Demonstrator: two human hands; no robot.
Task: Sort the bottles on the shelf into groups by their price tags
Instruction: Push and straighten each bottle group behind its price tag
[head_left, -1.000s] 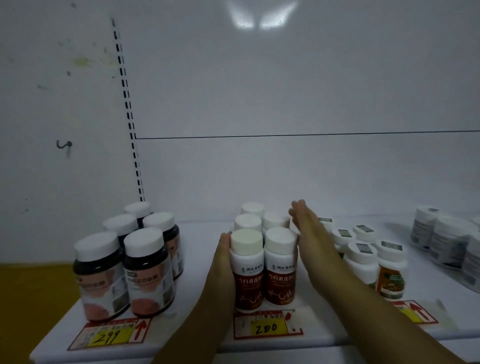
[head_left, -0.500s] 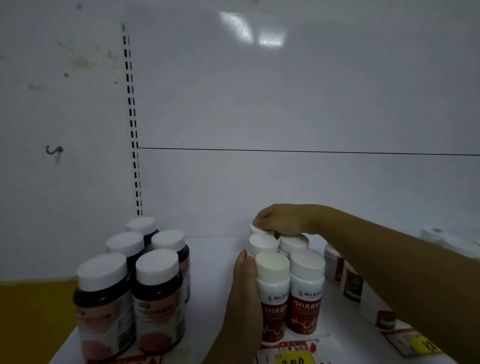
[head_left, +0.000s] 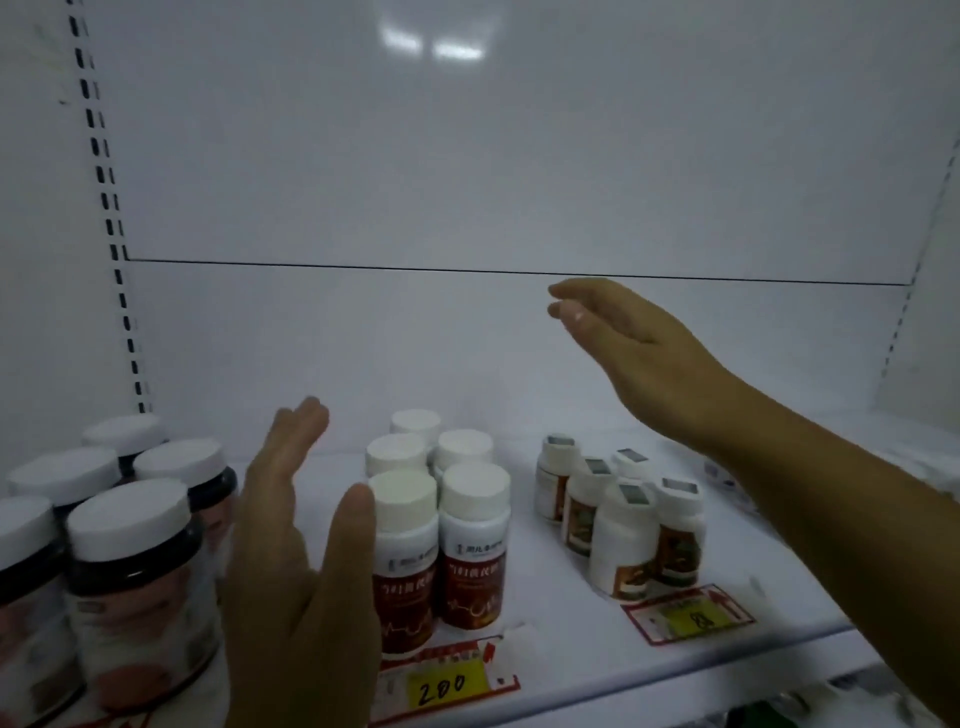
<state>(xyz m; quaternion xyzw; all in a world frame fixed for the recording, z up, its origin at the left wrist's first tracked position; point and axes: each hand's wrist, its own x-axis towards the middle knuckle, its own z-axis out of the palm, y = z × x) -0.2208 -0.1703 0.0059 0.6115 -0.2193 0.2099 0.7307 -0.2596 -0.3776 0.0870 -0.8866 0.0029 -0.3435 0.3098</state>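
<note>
Bottles (head_left: 439, 540) on white shelf (head_left: 571, 618)

A white shelf (head_left: 561, 649) carries three clusters of upright bottles. At 9 o'clock stand dark white-capped jars (head_left: 130, 582). At centre, red-labelled white bottles (head_left: 441, 545) stand touching, with a yellow price tag (head_left: 447, 688) reading 200 at their 6 o'clock. At 3 o'clock smaller white bottles (head_left: 623, 525) stand behind another yellow tag (head_left: 693, 616), its number blurred.

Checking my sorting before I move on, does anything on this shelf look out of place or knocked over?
Nothing stands out: the red-label bottles stand upright behind the 200 price tag.
</note>
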